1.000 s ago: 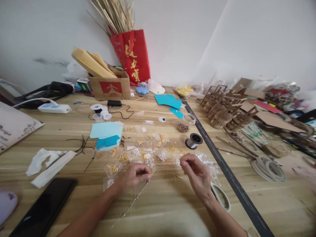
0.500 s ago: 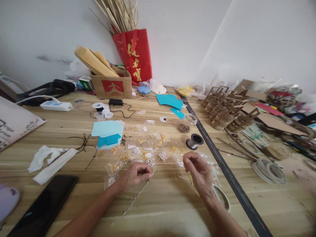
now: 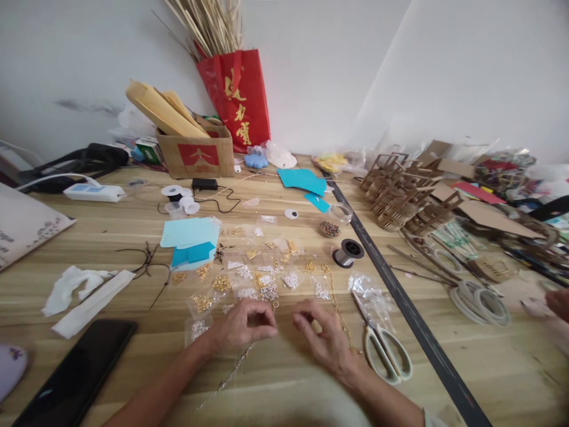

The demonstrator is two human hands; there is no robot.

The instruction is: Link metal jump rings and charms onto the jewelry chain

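Observation:
My left hand [image 3: 249,325] is closed in a pinch above the table's middle. A thin silver chain [image 3: 231,376] slants from beneath its fingers towards the lower left; its upper end is hidden by the hand. Just to the right, my right hand [image 3: 326,341] pinches thumb and fingers together, and whatever is between them is too small to make out. The two sets of fingertips face each other, a short gap apart. Behind them lie small bags of silver rings [image 3: 269,290] and gold findings [image 3: 221,283]. A gold chain [image 3: 340,311] runs beside my right hand.
White-handled scissors [image 3: 387,356] and a clear plastic bag [image 3: 371,296] lie right of my hand. Beyond stands a wire spool [image 3: 348,253]. A black strip [image 3: 400,296] crosses the table. At left is a phone [image 3: 77,373]. Another person's hand [image 3: 558,303] shows at the right edge.
My right hand has moved left and down towards my left hand, uncovering the scissors and gold chain. My left hand has dipped slightly. Another person's hand has appeared at the right edge.

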